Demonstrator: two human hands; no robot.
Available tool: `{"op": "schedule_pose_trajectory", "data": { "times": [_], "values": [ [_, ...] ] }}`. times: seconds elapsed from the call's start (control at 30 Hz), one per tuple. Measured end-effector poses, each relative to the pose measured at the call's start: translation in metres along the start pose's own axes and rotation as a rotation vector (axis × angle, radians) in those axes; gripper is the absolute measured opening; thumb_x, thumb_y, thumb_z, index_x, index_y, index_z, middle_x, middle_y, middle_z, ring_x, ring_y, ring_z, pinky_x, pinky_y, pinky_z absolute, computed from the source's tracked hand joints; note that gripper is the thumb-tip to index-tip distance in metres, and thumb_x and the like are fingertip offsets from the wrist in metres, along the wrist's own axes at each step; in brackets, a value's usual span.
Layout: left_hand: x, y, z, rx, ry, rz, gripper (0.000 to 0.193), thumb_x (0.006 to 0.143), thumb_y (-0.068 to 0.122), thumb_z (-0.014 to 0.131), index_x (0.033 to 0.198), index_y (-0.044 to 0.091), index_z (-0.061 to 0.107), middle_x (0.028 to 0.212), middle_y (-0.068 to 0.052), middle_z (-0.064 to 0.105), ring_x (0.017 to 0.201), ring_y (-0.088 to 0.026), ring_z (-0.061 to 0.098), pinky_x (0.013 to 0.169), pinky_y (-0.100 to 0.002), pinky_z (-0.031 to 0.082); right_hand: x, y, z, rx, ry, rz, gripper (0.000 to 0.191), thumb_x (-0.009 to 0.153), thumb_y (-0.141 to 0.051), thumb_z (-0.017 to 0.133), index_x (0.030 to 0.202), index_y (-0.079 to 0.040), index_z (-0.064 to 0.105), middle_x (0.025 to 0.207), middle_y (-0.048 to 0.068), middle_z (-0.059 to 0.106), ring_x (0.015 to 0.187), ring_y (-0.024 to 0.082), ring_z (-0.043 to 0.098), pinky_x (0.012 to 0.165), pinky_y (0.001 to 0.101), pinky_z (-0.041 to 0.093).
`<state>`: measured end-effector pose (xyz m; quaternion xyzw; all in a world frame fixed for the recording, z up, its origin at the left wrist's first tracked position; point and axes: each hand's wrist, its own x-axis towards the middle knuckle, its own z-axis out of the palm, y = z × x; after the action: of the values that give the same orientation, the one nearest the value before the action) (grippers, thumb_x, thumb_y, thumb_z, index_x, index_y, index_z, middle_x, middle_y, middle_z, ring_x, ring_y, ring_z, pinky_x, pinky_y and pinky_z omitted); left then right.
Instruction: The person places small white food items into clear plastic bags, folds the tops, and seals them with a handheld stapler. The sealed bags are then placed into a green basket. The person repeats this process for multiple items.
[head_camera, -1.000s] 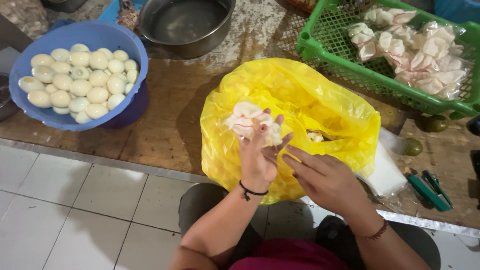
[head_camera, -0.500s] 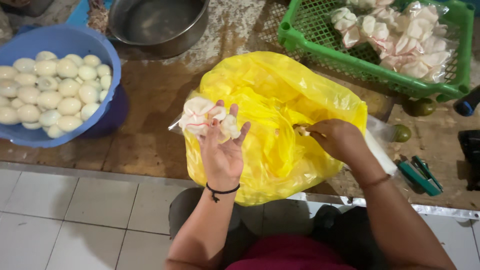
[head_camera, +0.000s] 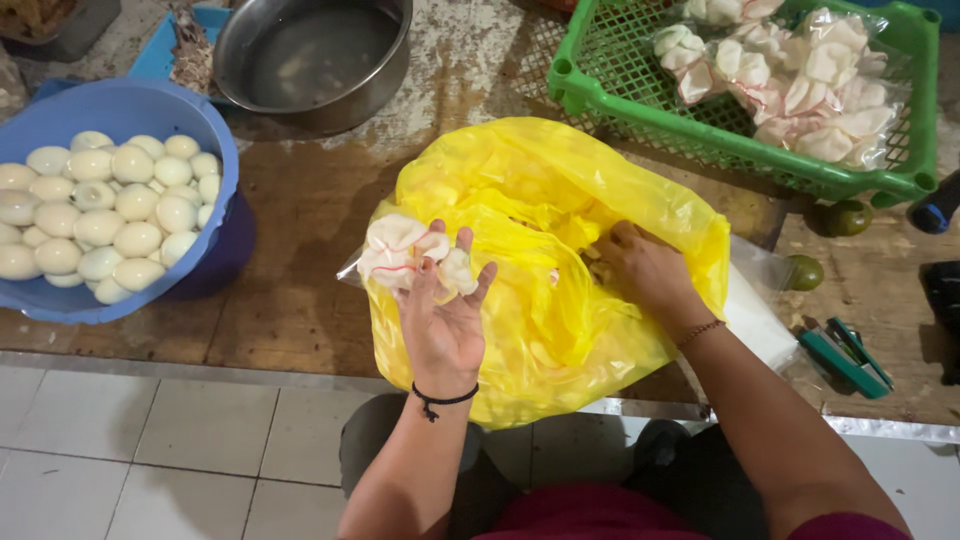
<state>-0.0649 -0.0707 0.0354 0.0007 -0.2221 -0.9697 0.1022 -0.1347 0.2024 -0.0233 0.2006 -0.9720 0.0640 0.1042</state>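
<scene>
Left hand (head_camera: 443, 318) gripping a clear packet of crackers (head_camera: 410, 252); right hand (head_camera: 640, 265) plunged into yellow bag (head_camera: 560, 215), finger state hidden.

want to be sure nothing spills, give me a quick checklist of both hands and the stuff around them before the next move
1. Left hand holds the small clear plastic packet of white crackers on its raised palm: ok.
2. Right hand is inside the big yellow plastic bag; its fingers are partly hidden: cannot tell what they hold.
3. Yellow bag mouth is open toward the person: ok.
4. Green plastic crate has free room on its left: ok.
5. Blue plastic bowl of white eggs stands apart from both hands: ok.
</scene>
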Motion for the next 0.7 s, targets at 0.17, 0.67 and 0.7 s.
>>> {"op": "schedule_pose_trajectory", "data": {
  "times": [0.17,0.67,0.7],
  "values": [
    [-0.001,-0.002,0.002,0.009,0.020,-0.005,0.056,0.098,0.016,0.065,0.148,0.018,0.039,0.145,-0.007,0.053,0.132,-0.032,0.057,0.094,-0.053,0.058,-0.008,0.003,-0.010,0.025,0.116,-0.108,0.041,0.075,-0.037,0.076,0.111,-0.019,0.070,0.114,0.002,0.063,0.096,0.024,0.067,0.078,0.0404,0.056],
    [-0.003,-0.007,0.005,0.040,0.026,-0.034,0.054,0.097,0.017,0.066,0.146,0.015,0.041,0.146,-0.006,0.053,0.133,-0.032,0.057,0.093,-0.054,0.058,0.002,-0.003,-0.022,-0.039,0.087,-0.160,0.033,0.085,-0.032,0.070,0.115,-0.021,0.070,0.125,0.001,0.062,0.110,0.021,0.064,0.084,0.0366,0.054],
    [-0.004,-0.007,0.004,0.046,0.026,-0.038,0.054,0.097,0.017,0.065,0.145,0.015,0.041,0.146,-0.006,0.053,0.134,-0.032,0.056,0.093,-0.054,0.058,0.001,-0.004,-0.021,-0.004,0.072,-0.152,0.036,0.082,-0.036,0.072,0.115,-0.020,0.070,0.121,0.002,0.061,0.108,0.022,0.063,0.082,0.0380,0.054]
  ]
}}
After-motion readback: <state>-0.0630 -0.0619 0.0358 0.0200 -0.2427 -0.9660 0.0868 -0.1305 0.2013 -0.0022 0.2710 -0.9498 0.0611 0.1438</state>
